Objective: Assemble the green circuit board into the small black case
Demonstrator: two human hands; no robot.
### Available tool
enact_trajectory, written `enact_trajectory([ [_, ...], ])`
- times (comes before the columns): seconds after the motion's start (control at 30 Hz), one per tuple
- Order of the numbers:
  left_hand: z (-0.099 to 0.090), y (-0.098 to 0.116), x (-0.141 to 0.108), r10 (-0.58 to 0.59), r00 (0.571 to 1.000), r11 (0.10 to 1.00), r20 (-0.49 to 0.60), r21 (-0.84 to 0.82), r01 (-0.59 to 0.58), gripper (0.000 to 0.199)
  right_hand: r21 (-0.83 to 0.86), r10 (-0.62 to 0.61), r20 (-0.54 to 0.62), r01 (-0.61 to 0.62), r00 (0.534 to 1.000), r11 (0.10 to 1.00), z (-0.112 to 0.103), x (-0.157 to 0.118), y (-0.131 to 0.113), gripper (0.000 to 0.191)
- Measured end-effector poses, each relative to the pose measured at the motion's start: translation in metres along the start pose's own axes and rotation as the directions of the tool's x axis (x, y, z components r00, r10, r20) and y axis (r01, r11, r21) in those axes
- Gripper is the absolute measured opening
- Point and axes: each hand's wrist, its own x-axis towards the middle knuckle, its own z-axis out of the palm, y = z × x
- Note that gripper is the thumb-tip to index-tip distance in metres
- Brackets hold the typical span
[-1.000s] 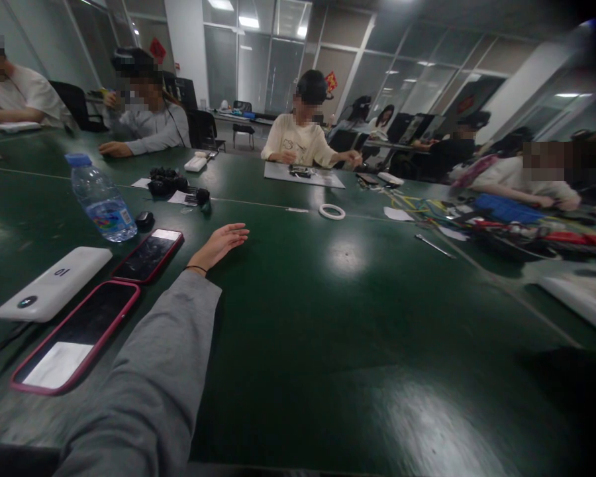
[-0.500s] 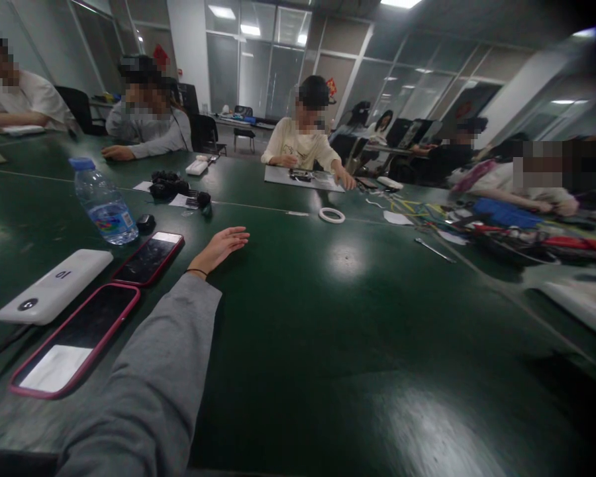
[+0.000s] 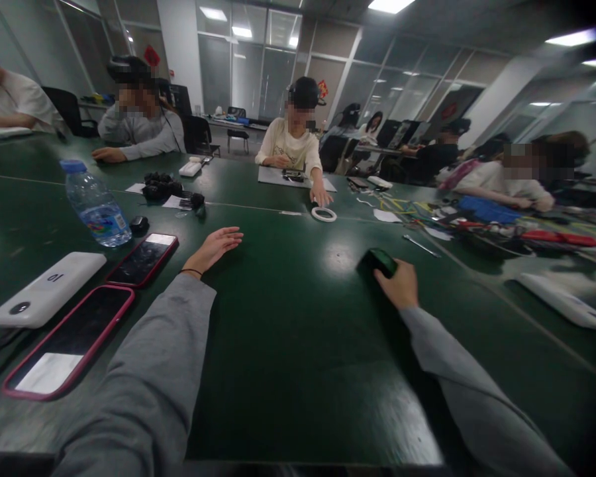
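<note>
My left hand [image 3: 212, 250] rests on its edge on the green table [image 3: 288, 344], fingers stretched out and holding nothing. Beside its wrist lies a phone in a red case [image 3: 146, 258]. Out to the right, my right hand [image 3: 402, 285] grips a dark, box-shaped object [image 3: 381, 260] with a greenish sheen; its kind is too blurred to tell. That object is at or just above the table surface. A white ring [image 3: 324, 214], like a tape roll, lies farther off between my hands, and the hand of a person opposite [image 3: 320, 193] reaches to it.
On the left are a water bottle [image 3: 97, 209], a white power bank [image 3: 47, 288] and a larger red-cased phone [image 3: 69, 341]. A wrench-like metal tool [image 3: 422, 246], tangled cables [image 3: 457, 218] and another white device [image 3: 561, 301] lie on the right. Several people sit around.
My right hand has come into view from the right with the dark object in it. The person opposite has moved a hand to the white ring. My left hand stays put.
</note>
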Motion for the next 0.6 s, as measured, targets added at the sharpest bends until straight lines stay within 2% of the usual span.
enact_trajectory([
  [0.07,-0.001,-0.001,0.002,0.005,1.000,1.000,0.000,0.010,-0.005,0.035,0.122,-0.146,0.089,0.134,0.985,0.983,0.050,-0.001,-0.067,0.050],
  [0.1,-0.002,-0.002,0.003,0.007,1.000,1.000,0.002,0.016,-0.007,0.035,0.207,-0.245,0.121,0.217,0.962,0.954,0.070,-0.004,-0.102,0.051],
  [0.17,-0.004,-0.003,0.005,0.009,1.000,1.000,0.009,0.026,-0.009,0.034,0.355,-0.442,0.166,0.364,0.882,0.861,0.096,-0.013,-0.160,0.054],
  [0.23,-0.005,-0.004,0.007,0.012,1.000,0.999,0.013,0.035,-0.013,0.033,0.436,-0.576,0.198,0.455,0.793,0.776,0.106,-0.022,-0.198,0.058],
  [0.3,-0.005,-0.006,0.009,0.021,1.000,0.999,0.018,0.043,-0.021,0.032,0.470,-0.650,0.248,0.497,0.718,0.729,0.108,-0.027,-0.214,0.062],
  [0.37,-0.004,-0.007,0.010,0.032,0.999,0.997,0.026,0.070,-0.034,0.031,0.486,-0.678,0.299,0.505,0.671,0.714,0.106,-0.028,-0.215,0.064],
  [0.47,0.001,-0.008,0.012,0.044,0.999,0.979,0.030,0.197,-0.049,0.031,0.492,-0.687,0.327,0.504,0.649,0.710,0.103,-0.027,-0.210,0.066],
  [0.6,0.009,-0.005,0.009,0.055,0.997,0.929,0.055,0.363,-0.072,0.041,0.464,-0.700,0.297,0.543,0.649,0.700,0.095,-0.027,-0.213,0.072],
])
